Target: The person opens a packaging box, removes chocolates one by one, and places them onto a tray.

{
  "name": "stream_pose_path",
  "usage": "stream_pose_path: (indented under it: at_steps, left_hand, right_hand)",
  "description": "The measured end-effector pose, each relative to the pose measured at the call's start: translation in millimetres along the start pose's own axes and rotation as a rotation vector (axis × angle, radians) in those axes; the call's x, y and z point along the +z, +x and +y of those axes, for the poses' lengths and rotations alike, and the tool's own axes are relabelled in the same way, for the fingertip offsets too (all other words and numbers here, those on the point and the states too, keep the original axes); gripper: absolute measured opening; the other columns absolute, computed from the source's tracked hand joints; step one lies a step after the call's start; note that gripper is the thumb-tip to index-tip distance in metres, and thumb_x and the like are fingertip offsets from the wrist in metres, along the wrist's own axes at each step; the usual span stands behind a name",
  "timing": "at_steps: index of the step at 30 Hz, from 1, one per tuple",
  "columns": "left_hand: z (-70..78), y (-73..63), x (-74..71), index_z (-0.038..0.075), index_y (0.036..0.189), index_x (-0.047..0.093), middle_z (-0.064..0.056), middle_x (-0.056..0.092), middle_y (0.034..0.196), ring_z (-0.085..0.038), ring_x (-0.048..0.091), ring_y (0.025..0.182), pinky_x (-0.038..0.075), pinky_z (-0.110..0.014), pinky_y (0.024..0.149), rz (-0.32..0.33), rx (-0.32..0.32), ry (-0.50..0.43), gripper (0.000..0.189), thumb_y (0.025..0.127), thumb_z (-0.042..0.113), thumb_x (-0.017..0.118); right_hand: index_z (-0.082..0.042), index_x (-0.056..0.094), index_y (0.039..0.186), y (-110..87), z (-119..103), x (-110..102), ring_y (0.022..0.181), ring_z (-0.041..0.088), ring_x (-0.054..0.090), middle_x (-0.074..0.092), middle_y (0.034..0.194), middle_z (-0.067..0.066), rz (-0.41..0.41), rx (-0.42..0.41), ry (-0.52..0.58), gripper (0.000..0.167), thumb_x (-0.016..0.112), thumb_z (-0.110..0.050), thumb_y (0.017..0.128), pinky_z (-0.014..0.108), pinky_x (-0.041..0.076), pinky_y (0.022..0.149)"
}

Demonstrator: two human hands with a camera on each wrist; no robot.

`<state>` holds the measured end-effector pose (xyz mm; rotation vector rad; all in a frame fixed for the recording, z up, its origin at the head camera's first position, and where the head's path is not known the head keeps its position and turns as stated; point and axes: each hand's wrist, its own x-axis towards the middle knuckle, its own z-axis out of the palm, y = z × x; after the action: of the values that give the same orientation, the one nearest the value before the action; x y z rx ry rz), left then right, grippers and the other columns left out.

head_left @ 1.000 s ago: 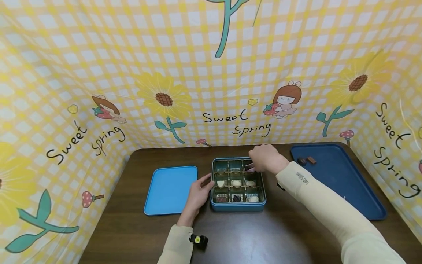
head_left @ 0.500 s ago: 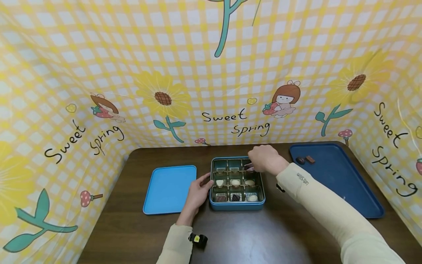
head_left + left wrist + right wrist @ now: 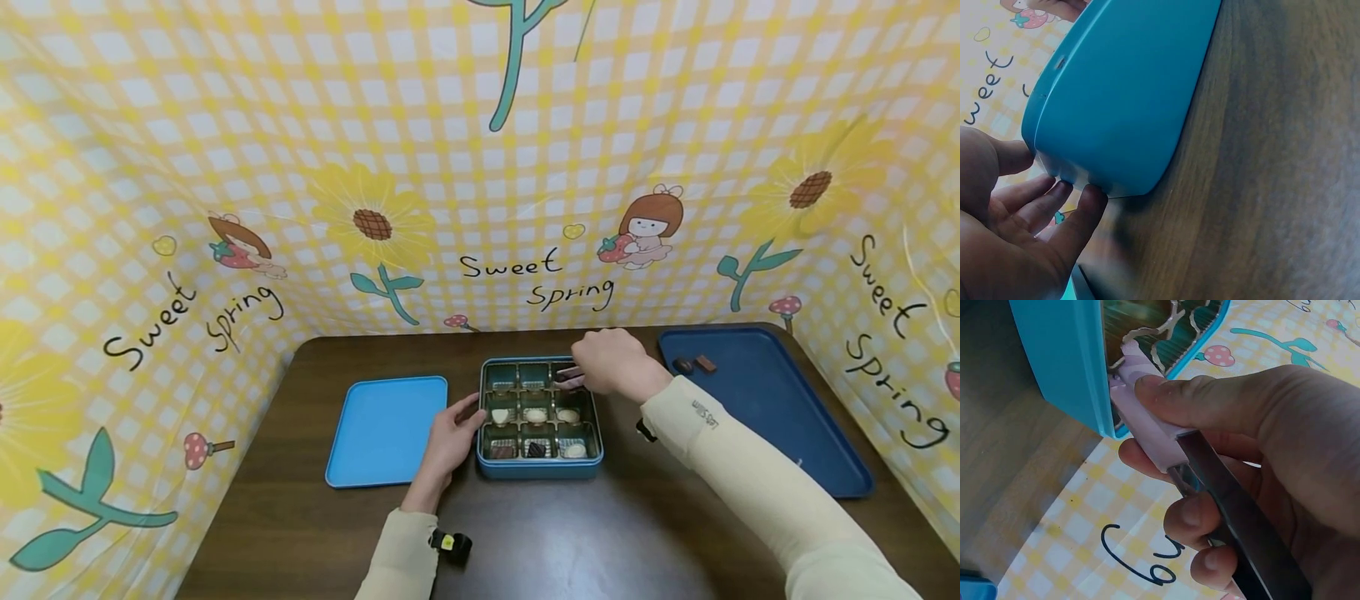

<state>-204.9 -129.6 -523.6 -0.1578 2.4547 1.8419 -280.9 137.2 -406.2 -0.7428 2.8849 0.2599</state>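
A blue tin (image 3: 540, 471) with a divided gold insert stands mid-table. White chocolates (image 3: 536, 414) fill its middle row. The front row has a brown chocolate (image 3: 502, 452), a dark one (image 3: 536, 450) and a white one (image 3: 573, 451). At the tin's left side my left hand (image 3: 450, 442) rests its fingertips and thumb against the wall. My right hand (image 3: 617, 367) grips metal tongs (image 3: 1235, 506) with lilac tips, which reach into the far right compartment. Something dark shows by the tips there; its shape is unclear. The other two far compartments hold nothing visible.
A light blue lid (image 3: 386, 433) lies flat left of the tin. To the right, a dark blue tray (image 3: 780, 400) carries a round dark chocolate (image 3: 684, 365) and a brown rectangular one (image 3: 706, 363). A checked cloth (image 3: 480, 208) hangs behind the table.
My right hand has shifted a little to the right with the tongs, so more of their lilac tips shows over the far right compartment. The left hand has stayed against the tin.
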Motion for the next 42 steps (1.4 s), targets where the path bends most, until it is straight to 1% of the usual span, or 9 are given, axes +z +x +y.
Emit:
stream_pose_path:
  at_steps: [6, 13, 19, 23, 27, 30, 33, 39, 42]
  left_hand:
    - [0.8, -1.7, -0.2, 0.009, 0.145, 0.056, -0.014, 0.058, 0.142, -0.03, 0.058, 0.126, 0.051, -0.045, 0.097, 0.002, -0.006, 0.0, 0.044, 0.103, 0.02, 0.061]
    - [-0.4, -0.1, 0.1, 0.008, 0.145, 0.056, -0.015, 0.059, 0.14, -0.027, 0.062, 0.119, 0.055, -0.038, 0.087, -0.004, -0.005, -0.013, 0.043, 0.104, 0.02, 0.06]
    - [0.3, 0.3, -0.4, 0.008, 0.146, 0.055, -0.015, 0.059, 0.141, -0.027, 0.062, 0.121, 0.055, -0.038, 0.089, -0.013, -0.011, -0.026, 0.044, 0.104, 0.019, 0.06]
    - [0.8, -0.2, -1.0, 0.009, 0.146, 0.055, -0.014, 0.06, 0.14, -0.027, 0.061, 0.121, 0.055, -0.04, 0.09, -0.007, -0.018, -0.024, 0.044, 0.103, 0.019, 0.061]
    - [0.6, 0.1, -1.1, 0.008, 0.145, 0.056, -0.015, 0.059, 0.141, -0.029, 0.061, 0.122, 0.055, -0.041, 0.091, -0.001, -0.007, -0.012, 0.043, 0.104, 0.018, 0.06]
    - [0.0, 0.3, -0.8, 0.007, 0.145, 0.056, -0.016, 0.059, 0.14, -0.029, 0.061, 0.122, 0.055, -0.041, 0.091, -0.003, 0.003, -0.006, 0.043, 0.104, 0.018, 0.06]
    - [0.0, 0.9, -0.4, 0.009, 0.145, 0.056, -0.015, 0.059, 0.14, -0.028, 0.061, 0.122, 0.055, -0.04, 0.09, -0.006, -0.009, -0.016, 0.043, 0.103, 0.018, 0.06]
    - [0.5, 0.8, -0.9, 0.008, 0.146, 0.055, -0.015, 0.059, 0.14, -0.028, 0.062, 0.12, 0.055, -0.039, 0.088, -0.011, -0.002, -0.017, 0.043, 0.104, 0.018, 0.06]
    - [0.3, 0.4, -1.2, 0.009, 0.145, 0.056, -0.015, 0.06, 0.139, -0.027, 0.063, 0.118, 0.056, -0.037, 0.086, -0.013, -0.006, -0.016, 0.044, 0.103, 0.019, 0.061]
  right_hand:
    - [-0.015, 0.07, 0.084, -5.0, 3, -4, 0.061, 0.019, 0.054, 0.058, 0.068, 0.0, 0.012, 0.012, 0.03, 0.009, 0.069, -0.016, 0.092, 0.039, 0.045, 0.056]
    - [-0.017, 0.066, 0.075, -9.4, 7, -8, 0.058, 0.018, 0.051, 0.057, 0.065, 0.0, 0.043, 0.022, 0.072, 0.016, 0.068, -0.014, 0.091, 0.037, 0.041, 0.053]
    - [-0.018, 0.073, 0.083, -18.9, 13, -17, 0.064, 0.018, 0.055, 0.062, 0.072, -0.003, 0.073, 0.035, 0.105, 0.008, 0.072, -0.019, 0.091, 0.039, 0.046, 0.056]
    - [-0.019, 0.074, 0.081, -23.6, 19, -21, 0.064, 0.019, 0.054, 0.062, 0.071, -0.002, 0.112, 0.045, 0.12, 0.009, 0.073, -0.022, 0.09, 0.039, 0.044, 0.055]
    - [-0.021, 0.076, 0.085, -28.6, 26, -26, 0.063, 0.019, 0.055, 0.063, 0.071, -0.002, 0.137, 0.057, 0.142, 0.008, 0.075, -0.026, 0.09, 0.039, 0.045, 0.054]
    - [-0.021, 0.078, 0.087, -33.1, 30, -29, 0.063, 0.019, 0.056, 0.064, 0.073, -0.002, 0.145, 0.067, 0.153, 0.006, 0.076, -0.026, 0.089, 0.039, 0.046, 0.053]
    - [-0.021, 0.077, 0.086, -37.2, 34, -31, 0.064, 0.019, 0.057, 0.064, 0.074, -0.001, 0.143, 0.076, 0.157, 0.007, 0.076, -0.027, 0.089, 0.04, 0.047, 0.055]
    - [-0.019, 0.079, 0.102, -44.9, 43, -33, 0.065, 0.019, 0.057, 0.067, 0.079, 0.0, 0.135, 0.103, 0.179, 0.014, 0.075, -0.027, 0.091, 0.038, 0.045, 0.055]
    - [-0.018, 0.079, 0.098, -49.1, 47, -32, 0.063, 0.019, 0.055, 0.065, 0.076, 0.0, 0.141, 0.114, 0.187, 0.012, 0.075, -0.027, 0.09, 0.037, 0.041, 0.053]
